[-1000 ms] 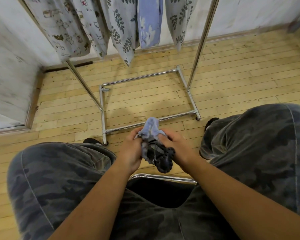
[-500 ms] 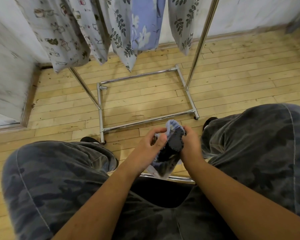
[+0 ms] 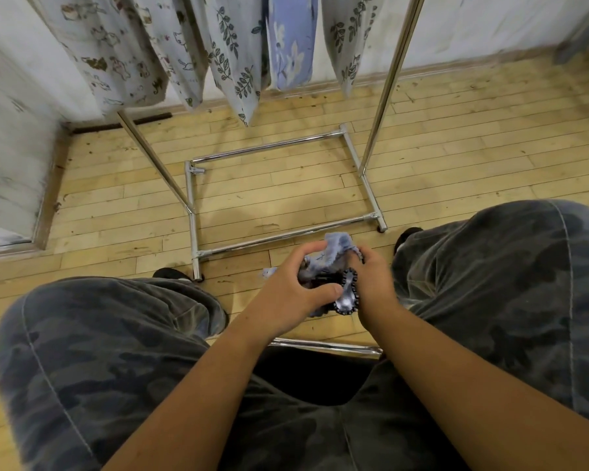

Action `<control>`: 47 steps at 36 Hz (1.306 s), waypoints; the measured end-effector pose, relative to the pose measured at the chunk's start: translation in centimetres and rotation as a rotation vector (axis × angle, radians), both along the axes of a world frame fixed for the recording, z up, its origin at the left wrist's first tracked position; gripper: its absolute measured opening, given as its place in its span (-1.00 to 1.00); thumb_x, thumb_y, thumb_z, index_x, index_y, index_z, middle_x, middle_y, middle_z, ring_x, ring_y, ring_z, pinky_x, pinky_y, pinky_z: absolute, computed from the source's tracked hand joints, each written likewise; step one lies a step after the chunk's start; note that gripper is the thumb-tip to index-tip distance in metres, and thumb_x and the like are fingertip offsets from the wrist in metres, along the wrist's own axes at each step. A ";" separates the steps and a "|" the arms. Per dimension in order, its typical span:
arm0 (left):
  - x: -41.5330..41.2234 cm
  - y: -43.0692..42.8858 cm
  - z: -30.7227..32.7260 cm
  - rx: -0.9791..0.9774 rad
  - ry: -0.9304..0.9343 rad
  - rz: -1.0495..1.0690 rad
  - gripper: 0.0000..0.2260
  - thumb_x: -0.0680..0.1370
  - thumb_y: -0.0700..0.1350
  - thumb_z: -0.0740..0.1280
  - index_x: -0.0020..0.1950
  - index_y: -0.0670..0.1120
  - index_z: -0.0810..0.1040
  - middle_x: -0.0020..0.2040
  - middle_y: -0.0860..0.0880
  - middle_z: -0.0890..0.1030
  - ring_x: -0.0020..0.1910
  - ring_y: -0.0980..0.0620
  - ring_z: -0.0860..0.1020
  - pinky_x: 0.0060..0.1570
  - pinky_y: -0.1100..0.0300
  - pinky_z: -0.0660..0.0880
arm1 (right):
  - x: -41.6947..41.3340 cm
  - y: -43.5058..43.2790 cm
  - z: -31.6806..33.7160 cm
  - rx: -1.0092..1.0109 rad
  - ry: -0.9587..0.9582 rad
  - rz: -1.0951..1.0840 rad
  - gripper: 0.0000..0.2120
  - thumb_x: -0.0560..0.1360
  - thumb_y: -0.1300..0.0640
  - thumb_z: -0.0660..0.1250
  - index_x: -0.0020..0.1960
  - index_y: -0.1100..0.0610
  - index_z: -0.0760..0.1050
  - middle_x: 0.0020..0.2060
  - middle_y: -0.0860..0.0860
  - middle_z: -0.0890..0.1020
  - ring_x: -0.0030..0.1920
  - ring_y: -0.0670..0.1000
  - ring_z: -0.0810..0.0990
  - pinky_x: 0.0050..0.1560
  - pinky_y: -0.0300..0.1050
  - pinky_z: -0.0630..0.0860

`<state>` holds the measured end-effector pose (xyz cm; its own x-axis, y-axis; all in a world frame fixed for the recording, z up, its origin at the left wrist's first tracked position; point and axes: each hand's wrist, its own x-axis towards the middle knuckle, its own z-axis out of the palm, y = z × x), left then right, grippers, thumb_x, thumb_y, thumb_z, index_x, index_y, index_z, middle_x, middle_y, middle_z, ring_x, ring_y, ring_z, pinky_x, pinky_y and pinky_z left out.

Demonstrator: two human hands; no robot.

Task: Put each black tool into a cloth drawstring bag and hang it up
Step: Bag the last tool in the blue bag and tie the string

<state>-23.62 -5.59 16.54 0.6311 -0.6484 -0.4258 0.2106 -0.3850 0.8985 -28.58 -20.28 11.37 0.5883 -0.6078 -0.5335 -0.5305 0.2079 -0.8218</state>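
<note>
Head view: low between the knees, the left hand (image 3: 286, 297) and right hand (image 3: 374, 287) both grip a blue drawstring bag (image 3: 334, 253) around the black tool (image 3: 347, 295), which is only partly inside. Bagging seems underway. Next comes seating the tool, cinching the cord, and hanging the bag on the far rack (image 3: 388, 86).

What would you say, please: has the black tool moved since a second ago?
Yes. The black tool, partly in the blue cloth bag, has shifted slightly right along the rack's front floor bar, toward its right caster.

wood-plank floor (image 3: 456, 158) | white wall (image 3: 14, 147) | camouflage trousers (image 3: 99, 368) | black shoe (image 3: 169, 273)
</note>
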 end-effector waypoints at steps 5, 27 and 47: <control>1.4 0.6 -1.7 0.076 0.036 0.222 -0.49 0.29 0.16 0.50 0.23 0.32 0.53 0.23 -0.02 0.58 0.07 0.03 0.69 0.10 -0.02 0.67 | -0.4 -0.2 0.8 -0.124 -0.002 0.100 -0.78 0.69 0.06 0.17 0.07 0.03 0.60 -0.04 0.04 0.69 0.02 0.08 0.67 0.07 0.14 0.66; 2.3 1.9 -3.5 0.134 -0.067 0.439 -0.66 0.47 0.05 0.55 0.19 0.14 0.54 0.14 0.10 0.57 0.06 0.12 0.61 -0.10 0.24 0.64 | -0.5 -1.2 1.9 -0.077 0.011 0.161 -0.83 0.50 -0.04 0.52 -0.08 0.06 0.73 -0.20 -0.06 0.75 -0.06 -0.02 0.71 0.04 -0.05 0.67; 2.1 0.6 -4.6 0.281 -0.191 0.518 -0.64 0.47 0.08 0.51 0.19 0.06 0.50 0.10 0.02 0.60 -0.02 0.10 0.60 -0.24 0.38 0.52 | -0.3 0.7 5.4 0.429 -0.174 0.346 -0.79 0.70 0.08 0.24 -0.07 0.16 0.49 -0.47 -0.04 0.25 -0.47 -0.03 0.16 -0.39 -0.07 0.12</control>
<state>-21.51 -4.96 11.93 0.9159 -0.1168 -0.3840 0.2787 -0.5036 0.8178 -28.93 -19.53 16.75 0.8157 -0.1145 -0.5671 -0.4913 0.3805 -0.7835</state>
